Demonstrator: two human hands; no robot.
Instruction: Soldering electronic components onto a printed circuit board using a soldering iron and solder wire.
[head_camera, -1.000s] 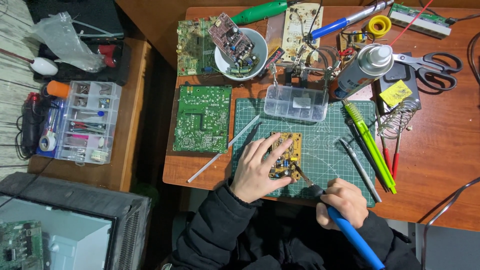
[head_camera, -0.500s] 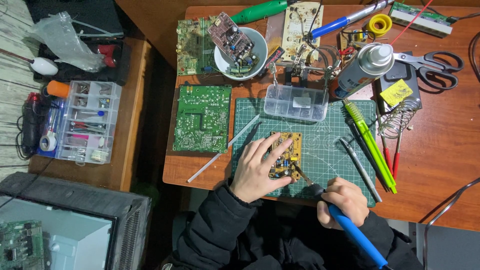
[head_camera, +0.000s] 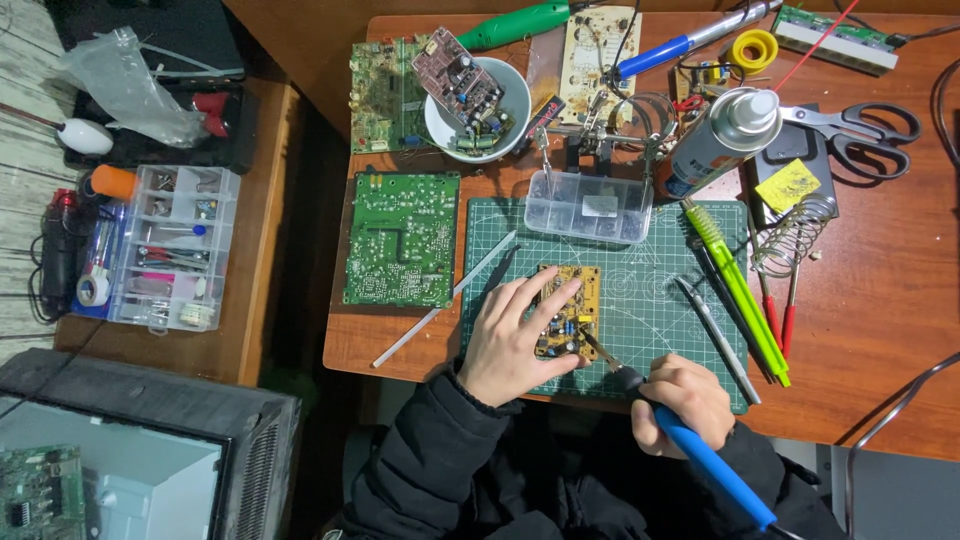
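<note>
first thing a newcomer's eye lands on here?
Centre front: the left hand pressing a small yellow circuit board onto the green cutting mat, while the right hand points a blue-handled soldering iron at its edge. Next, the big green circuit board left of the mat.

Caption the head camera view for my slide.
Left hand steadies a small yellow circuit board; right hand applies a blue-handled soldering iron.
</note>
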